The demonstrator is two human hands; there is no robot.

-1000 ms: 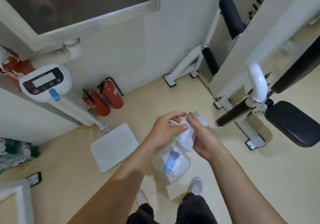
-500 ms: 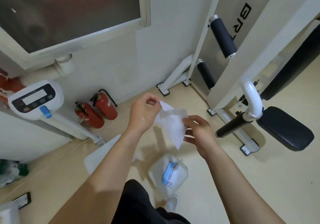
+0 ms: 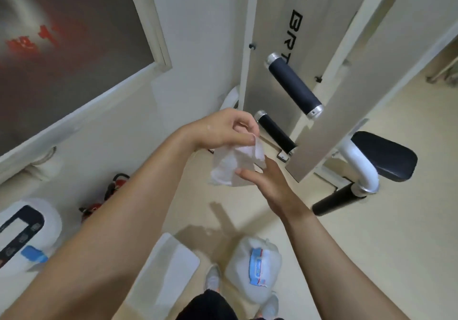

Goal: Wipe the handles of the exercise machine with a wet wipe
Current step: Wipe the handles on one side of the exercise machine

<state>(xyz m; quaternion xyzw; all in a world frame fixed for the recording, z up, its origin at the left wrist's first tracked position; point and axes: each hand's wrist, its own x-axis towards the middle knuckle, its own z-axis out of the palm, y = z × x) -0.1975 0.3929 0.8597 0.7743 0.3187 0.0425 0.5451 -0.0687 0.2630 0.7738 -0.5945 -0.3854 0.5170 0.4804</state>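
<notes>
My left hand [image 3: 223, 129] pinches the top edge of the wet wipe [image 3: 233, 163] between thumb and curled fingertips, so the sheet hangs down from that grip. My right hand [image 3: 269, 183] is just below it, not gripping: its fingers are out straight and touch the wipe's lower right side. The wipe is thin, white, limp and half see-through, and it is creased and partly folded over on itself.

It hangs in the air in front of the machine and touches none of the handles. The lower handle [image 3: 276, 131] lies just beyond my left fingertips. The upper handle [image 3: 293, 85] is farther up the pale flat panel [image 3: 270, 47]. Both are round bars in matte black grip with shiny metal end caps. A third black grip [image 3: 334, 199] juts from a curved glossy white tube near the padded black seat [image 3: 386, 157].

On the smooth beige floor by my shoe sits a crinkled clear bag with the blue-labelled wipe pack [image 3: 256, 266]
</notes>
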